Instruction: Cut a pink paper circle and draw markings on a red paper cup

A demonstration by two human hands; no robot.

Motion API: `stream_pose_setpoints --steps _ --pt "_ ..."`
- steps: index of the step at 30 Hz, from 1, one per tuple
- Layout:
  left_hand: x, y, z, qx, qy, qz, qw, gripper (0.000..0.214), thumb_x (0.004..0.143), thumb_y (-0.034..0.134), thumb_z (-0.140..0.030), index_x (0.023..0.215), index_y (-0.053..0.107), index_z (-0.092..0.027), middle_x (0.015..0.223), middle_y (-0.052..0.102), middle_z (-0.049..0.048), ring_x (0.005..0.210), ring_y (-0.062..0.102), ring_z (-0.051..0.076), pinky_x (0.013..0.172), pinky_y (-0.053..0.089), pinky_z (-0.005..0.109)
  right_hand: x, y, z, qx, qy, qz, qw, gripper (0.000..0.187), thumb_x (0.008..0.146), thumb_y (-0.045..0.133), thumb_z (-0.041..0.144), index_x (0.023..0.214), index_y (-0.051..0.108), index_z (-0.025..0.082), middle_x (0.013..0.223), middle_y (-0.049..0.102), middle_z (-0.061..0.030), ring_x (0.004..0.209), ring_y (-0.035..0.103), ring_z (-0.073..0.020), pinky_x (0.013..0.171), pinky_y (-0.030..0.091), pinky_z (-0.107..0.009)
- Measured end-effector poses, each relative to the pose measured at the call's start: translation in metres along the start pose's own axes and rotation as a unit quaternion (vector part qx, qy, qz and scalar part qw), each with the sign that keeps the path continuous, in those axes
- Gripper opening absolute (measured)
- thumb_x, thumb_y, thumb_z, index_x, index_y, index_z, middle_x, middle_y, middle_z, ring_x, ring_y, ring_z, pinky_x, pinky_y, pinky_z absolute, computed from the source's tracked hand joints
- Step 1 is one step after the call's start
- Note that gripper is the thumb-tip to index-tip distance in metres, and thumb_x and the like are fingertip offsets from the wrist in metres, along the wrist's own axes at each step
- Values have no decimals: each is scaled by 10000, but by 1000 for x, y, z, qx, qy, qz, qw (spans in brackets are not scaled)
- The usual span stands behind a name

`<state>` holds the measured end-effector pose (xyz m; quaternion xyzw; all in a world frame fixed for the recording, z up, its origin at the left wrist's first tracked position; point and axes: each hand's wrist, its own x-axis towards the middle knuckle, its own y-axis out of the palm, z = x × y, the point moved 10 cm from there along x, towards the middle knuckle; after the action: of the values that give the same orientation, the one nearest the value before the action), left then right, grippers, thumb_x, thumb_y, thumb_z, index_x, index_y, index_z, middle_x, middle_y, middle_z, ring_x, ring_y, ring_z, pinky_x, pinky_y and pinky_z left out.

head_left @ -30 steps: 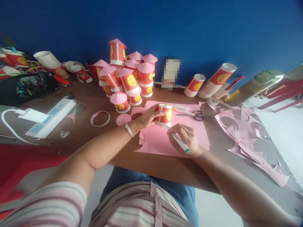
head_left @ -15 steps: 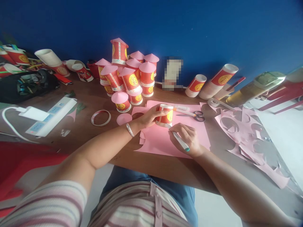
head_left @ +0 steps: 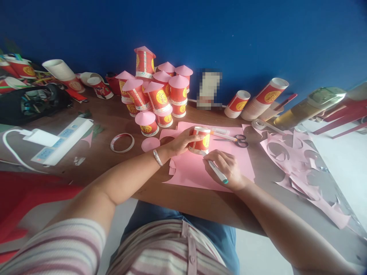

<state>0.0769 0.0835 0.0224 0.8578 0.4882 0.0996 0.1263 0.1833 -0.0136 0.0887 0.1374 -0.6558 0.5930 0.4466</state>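
My left hand [head_left: 183, 141] grips a red and white paper cup [head_left: 201, 142] with a yellow emblem, its thumb across the front. In my right hand [head_left: 225, 166] is a white marker [head_left: 217, 172] with a green end pointing toward me. Its writing tip is hidden by my fingers, close to the cup's white lower band. Under both hands lies pink paper [head_left: 195, 175]. Scissors with dark handles [head_left: 239, 140] rest on the paper, just beyond my right hand. A pink paper disc [head_left: 150, 144] lies left of my left wrist.
Several red cups with pink cone tops [head_left: 156, 97] are stacked at the back. A tape roll [head_left: 122, 143] and a power strip [head_left: 63, 141] lie left. Pink paper scraps [head_left: 301, 168], stacked cups [head_left: 265, 99] and a gold-coloured bottle [head_left: 309, 107] are on the right.
The marker's green end has shifted slightly to the left with my right hand. My left hand and the cup stay almost in place.
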Motion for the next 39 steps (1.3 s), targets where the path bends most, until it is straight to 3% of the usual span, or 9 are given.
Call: stream_pose_setpoints --steps 8,27,33,39 --pt "1 -2 2 -3 3 0 1000 430 873 824 -496 1080 714 -136 944 696 65 852 639 170 739 519 267 1 -1 -2 10 3 -8 1000 233 946 650 51 1065 595 243 810 722 20 628 669 -137 636 536 -261" --pt "0 -1 5 -11 -9 -2 1000 448 869 836 -491 1137 711 -154 976 689 65 868 653 173 734 554 274 4 -3 3 9 -10 -12 1000 213 967 644 51 1026 562 238 772 684 24 626 637 -137 617 516 -264" --pt "-1 -2 6 -2 -14 -8 1000 404 872 837 -494 1029 683 -155 905 661 40 809 621 146 692 516 249 4 -4 4 3 -13 -13 1000 215 959 652 47 1018 562 233 771 686 22 624 633 -138 616 508 -268" --pt "-2 -4 4 11 -16 -22 1000 496 854 838 -527 1133 696 -142 974 680 58 899 639 180 759 533 285 4 -5 4 3 -11 -14 1000 242 940 642 26 1009 555 241 759 689 29 620 634 -133 602 493 -268"
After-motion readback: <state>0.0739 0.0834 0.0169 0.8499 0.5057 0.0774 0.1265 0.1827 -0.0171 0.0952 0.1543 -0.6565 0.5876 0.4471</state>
